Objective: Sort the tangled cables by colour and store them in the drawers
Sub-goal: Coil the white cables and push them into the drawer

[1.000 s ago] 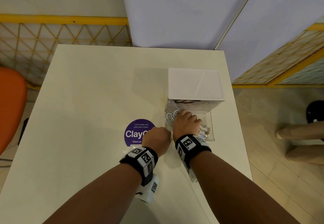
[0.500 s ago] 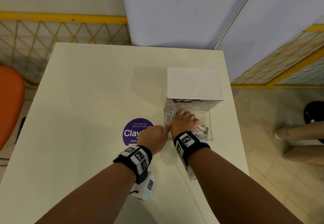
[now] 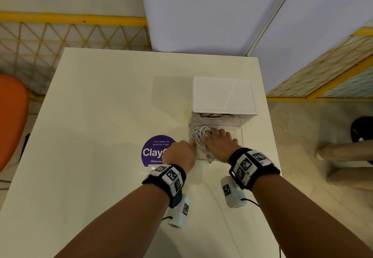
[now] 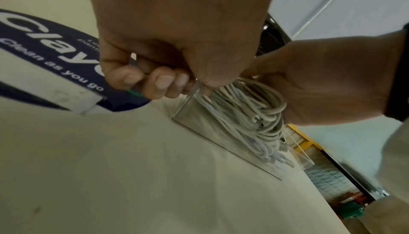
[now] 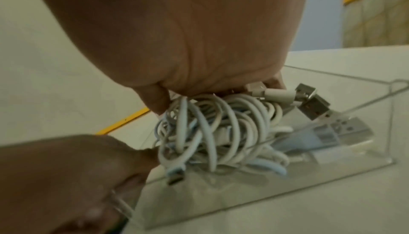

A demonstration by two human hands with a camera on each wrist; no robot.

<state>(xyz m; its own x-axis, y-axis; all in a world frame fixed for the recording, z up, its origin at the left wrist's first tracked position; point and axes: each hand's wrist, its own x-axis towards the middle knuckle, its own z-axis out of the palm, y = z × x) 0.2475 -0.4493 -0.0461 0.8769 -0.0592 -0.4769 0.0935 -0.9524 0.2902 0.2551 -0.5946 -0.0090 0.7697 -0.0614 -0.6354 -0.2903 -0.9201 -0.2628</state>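
White cables packed into the pulled-out clear drawer.

The right hand [image 3: 219, 146] curled over the white cables [image 5: 221, 129], pressing the bundle down inside the drawer [image 5: 354, 152] so it would fit; the left hand [image 3: 179, 155], fingers [image 4: 163, 82] curled, pinched the drawer's near corner, likely steadying it on the desk [image 3: 101, 116].

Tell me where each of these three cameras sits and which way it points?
Head: worn on the head, looking down at the cream table and the open clear plastic drawer; both forearms and wristbands show.
Left wrist: under the left wrist, looking along the left hand, whose fingers pinch the drawer's corner.
Right wrist: under the right wrist, looking along the right hand holding the bundle of white cables down in the drawer.
Shared: both wrist views show the cables, the drawer and the other hand.
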